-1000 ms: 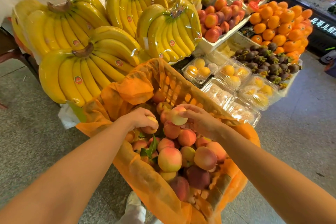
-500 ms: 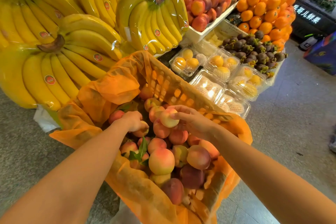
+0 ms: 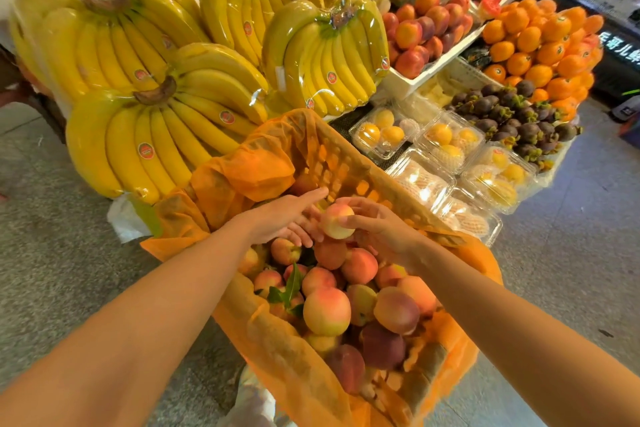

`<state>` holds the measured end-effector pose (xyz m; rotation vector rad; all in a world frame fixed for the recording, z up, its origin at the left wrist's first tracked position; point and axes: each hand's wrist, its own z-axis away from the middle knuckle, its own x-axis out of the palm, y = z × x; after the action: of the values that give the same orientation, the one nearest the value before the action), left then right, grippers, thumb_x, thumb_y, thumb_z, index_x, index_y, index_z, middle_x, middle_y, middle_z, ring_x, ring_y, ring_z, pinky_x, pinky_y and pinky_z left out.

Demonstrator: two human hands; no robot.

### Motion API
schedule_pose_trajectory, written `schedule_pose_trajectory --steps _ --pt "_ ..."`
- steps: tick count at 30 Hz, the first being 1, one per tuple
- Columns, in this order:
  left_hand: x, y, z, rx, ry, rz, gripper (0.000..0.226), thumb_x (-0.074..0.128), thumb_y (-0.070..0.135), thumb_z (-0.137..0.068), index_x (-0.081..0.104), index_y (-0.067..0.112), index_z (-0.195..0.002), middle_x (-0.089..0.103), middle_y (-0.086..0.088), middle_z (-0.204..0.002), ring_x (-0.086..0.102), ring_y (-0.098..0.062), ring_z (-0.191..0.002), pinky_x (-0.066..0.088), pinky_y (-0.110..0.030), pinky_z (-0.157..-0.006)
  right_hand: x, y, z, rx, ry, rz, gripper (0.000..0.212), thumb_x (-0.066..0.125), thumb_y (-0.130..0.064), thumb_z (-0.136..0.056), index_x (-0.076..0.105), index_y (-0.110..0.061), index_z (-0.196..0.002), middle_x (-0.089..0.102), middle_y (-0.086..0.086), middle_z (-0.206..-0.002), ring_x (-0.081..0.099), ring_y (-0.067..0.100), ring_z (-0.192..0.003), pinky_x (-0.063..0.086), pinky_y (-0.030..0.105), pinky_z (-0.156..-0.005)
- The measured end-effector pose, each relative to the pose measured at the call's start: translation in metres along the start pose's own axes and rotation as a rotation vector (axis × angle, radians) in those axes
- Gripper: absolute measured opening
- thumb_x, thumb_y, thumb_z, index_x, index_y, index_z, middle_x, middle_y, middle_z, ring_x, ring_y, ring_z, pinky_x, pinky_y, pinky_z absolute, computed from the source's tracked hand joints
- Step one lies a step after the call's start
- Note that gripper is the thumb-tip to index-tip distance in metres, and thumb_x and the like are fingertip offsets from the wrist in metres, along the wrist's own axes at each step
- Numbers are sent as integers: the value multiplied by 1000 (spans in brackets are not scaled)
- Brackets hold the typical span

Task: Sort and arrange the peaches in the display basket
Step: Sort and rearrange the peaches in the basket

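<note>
Peaches under sorting in a lined display basket, one fruit lifted.

Far left: smooth yellow bananas (image 3: pixel 166 135) in glossy film, curved bunches, stickered. Centre: rectangular slatted basket (image 3: pixel 346 152), draped in thin, crumpled orange mesh liner (image 3: pixel 242 177). It holds heaped round peaches (image 3: pixel 325 310), matt-skinned, pink to yellow, with a few green leaves among them. Left hand (image 3: pixel 277 222) is over the basket's far end, grip apart, fingers straight, nothing held. Just beside it is the right hand (image 3: pixel 377 236), grip clamped on a pale round peach (image 3: pixel 336 224) above the heap, thumb and fingers curled round it. Right: clear plastic clamshell boxes (image 3: pixel 446 146), dark mangosteens (image 3: pixel 512 114), and stacked oranges (image 3: pixel 540 42).
</note>
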<state>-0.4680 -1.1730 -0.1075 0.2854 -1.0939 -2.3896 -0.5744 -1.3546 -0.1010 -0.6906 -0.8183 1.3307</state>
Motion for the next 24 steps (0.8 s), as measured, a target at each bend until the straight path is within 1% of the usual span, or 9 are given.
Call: schedule_pose_trajectory --steps 2,4,8,12,15,17,19,21,24 --pt "1 1 9 -3 -102 46 64 41 65 -91 61 11 -118 72 -17 -101 67 -26 -83 51 -34 -78 8 -4 -4 -29 6 31 45 75 -21 -76 61 -21 -119 59 10 -122 59 30 -112 49 39 -92" --pt "1 -1 15 7 -35 1 57 44 61 -92 62 13 -117 72 -13 -104 67 -26 -86 51 -33 -78 16 -6 -8 -49 -1 87 43 77 -19 -76 62 -25 -116 59 9 -122 59 29 -113 51 38 -92" --pt "-16 -7 30 188 465 -373 38 50 47 -95 70 15 -95 71 -1 -89 65 -17 -76 44 -21 -57 34 -12 -16 -59 -44 237 46 75 -21 -79 59 -22 -122 54 6 -126 60 23 -109 53 24 -77" --pt "-45 -15 52 553 873 -623 16 61 30 -90 70 17 -88 68 0 -86 60 -19 -84 41 -29 -68 55 -10 -29 -5 -122 424 41 72 -20 -85 57 -18 -124 52 -2 -118 58 13 -101 55 22 -78" --pt "-64 -31 65 560 1073 -814 31 51 44 -81 71 25 -95 66 2 -101 57 -23 -99 38 -36 -85 74 -3 -43 13 -174 632 42 71 -26 -85 57 -23 -124 54 -5 -119 53 12 -107 50 15 -83" --pt "-73 -44 73 455 1083 -828 49 42 53 -77 67 29 -112 62 2 -120 53 -23 -113 33 -40 -95 86 4 -53 11 -210 722 46 71 -27 -84 55 -20 -127 54 -4 -121 52 13 -109 50 16 -84" --pt "-79 -58 78 338 1028 -801 59 40 56 -79 56 31 -130 56 2 -133 49 -23 -123 30 -40 -101 94 12 -65 19 -228 797 48 73 -31 -82 55 -19 -125 55 -1 -122 54 18 -111 51 33 -95" --pt "-83 -70 80 295 938 -699 59 49 49 -86 44 32 -142 51 -1 -138 47 -24 -126 35 -39 -102 100 20 -75 15 -238 904 47 72 -31 -81 55 -19 -123 56 1 -121 55 21 -111 50 40 -96" --pt "-85 -79 82 326 880 -590 56 57 36 -92 38 35 -145 50 -1 -139 46 -23 -127 41 -36 -97 106 29 -84 -4 -234 987 45 70 -30 -84 56 -16 -124 58 4 -121 57 21 -109 51 40 -95"
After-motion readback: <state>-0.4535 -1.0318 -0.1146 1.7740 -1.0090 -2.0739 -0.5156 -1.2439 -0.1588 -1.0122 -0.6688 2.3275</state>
